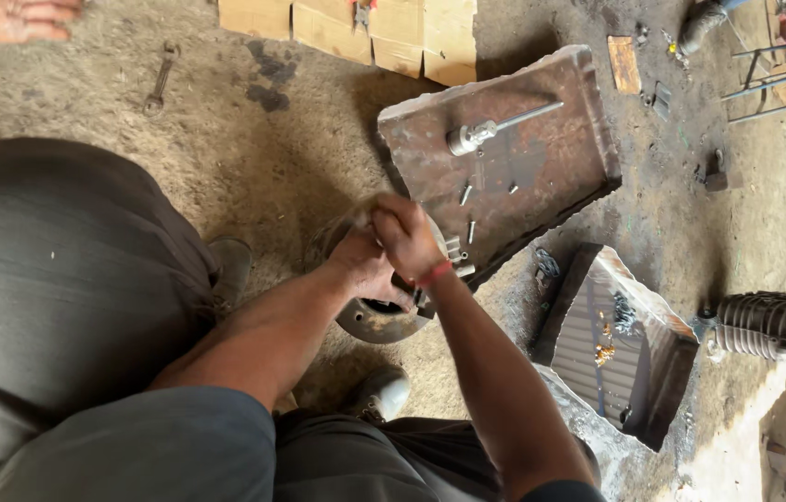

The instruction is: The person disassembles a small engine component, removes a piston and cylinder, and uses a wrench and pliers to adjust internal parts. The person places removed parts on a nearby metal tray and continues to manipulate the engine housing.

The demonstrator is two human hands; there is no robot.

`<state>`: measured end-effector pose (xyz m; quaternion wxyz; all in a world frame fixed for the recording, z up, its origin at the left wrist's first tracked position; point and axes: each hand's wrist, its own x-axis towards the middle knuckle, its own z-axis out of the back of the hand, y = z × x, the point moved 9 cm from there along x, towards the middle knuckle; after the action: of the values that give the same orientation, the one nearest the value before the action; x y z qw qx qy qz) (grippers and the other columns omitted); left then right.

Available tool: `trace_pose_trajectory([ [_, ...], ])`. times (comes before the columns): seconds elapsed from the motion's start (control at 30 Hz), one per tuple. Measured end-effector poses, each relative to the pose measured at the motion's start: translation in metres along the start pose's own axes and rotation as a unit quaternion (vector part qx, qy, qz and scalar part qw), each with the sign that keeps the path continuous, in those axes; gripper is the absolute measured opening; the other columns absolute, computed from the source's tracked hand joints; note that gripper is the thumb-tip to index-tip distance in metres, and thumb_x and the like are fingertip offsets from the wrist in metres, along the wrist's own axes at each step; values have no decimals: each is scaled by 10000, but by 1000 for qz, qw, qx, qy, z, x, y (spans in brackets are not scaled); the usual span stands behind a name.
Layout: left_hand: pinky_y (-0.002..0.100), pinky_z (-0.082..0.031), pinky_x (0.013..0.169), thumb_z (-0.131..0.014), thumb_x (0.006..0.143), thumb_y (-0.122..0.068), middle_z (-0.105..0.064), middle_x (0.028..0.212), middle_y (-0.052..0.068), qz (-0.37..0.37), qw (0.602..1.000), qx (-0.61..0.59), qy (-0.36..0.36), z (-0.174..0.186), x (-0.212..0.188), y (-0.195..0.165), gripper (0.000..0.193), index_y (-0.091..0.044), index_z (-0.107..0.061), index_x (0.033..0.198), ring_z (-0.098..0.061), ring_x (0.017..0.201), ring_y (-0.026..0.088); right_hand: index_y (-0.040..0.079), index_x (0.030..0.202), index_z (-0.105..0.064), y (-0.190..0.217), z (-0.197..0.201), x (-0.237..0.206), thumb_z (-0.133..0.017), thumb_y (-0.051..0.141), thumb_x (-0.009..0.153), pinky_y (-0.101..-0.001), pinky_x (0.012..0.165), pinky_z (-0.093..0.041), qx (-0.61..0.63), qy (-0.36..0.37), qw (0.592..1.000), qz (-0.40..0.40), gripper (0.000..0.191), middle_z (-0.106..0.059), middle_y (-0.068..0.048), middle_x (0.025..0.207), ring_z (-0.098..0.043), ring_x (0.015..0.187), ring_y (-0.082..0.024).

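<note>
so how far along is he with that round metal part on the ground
Done: loose bolts and a socket wrench already lie on the rusty tray. In hand: the left hand and right hand are bunched over the round metal part; blurred, so the grip is unclear. What remains can't be judged.

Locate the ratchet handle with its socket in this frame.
In the head view, the ratchet handle lies on the rusty metal tray at upper centre, just beyond the hands, with a few loose bolts below it.

Left hand (365, 265) and right hand (407, 237) clenched together, arms extended
</note>
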<state>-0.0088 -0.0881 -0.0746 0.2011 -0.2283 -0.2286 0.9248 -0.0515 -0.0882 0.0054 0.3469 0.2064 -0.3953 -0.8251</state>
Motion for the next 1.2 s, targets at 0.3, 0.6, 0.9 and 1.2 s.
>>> trace_pose_trajectory([
  [0.3,475,-308,1183,-704,653,-872,-401,1571,99,-24,998,7,-50,26,8,-2,1064,-87,-621,1366,-357,1448,298,-5,1057,-654,-30,90,-100,-398,53,1003,-292,613,-401,295,-103,950,9,268,-666,-125,887,-461,644,-124],
  [0.6,493,-374,1137,-648,667,-878,-495,1487,105,6,1000,28,10,-7,20,-6,1080,-191,-507,1488,-437,1384,297,51,1077,-648,-4,21,-24,-438,149,1037,-362,690,-547,9,-14,998,-61,235,-686,-106,948,-617,776,-211],
  [0.9,466,-282,1226,-659,759,-850,-468,1508,166,-7,1000,26,-17,-30,60,8,1083,-50,-493,1469,-402,1423,348,51,1160,-642,-13,-14,10,-514,179,1053,-393,884,-561,-87,-3,996,-16,210,-723,-155,1034,-709,1004,-281],
  [1.2,551,-207,1220,-721,636,-872,-270,1646,119,-26,998,-34,-56,19,16,5,1084,-130,-567,1409,-285,1487,324,9,916,-599,-15,98,-90,-412,-60,1037,-470,869,-614,200,-79,976,-32,234,-651,-104,920,-778,1018,-292],
])
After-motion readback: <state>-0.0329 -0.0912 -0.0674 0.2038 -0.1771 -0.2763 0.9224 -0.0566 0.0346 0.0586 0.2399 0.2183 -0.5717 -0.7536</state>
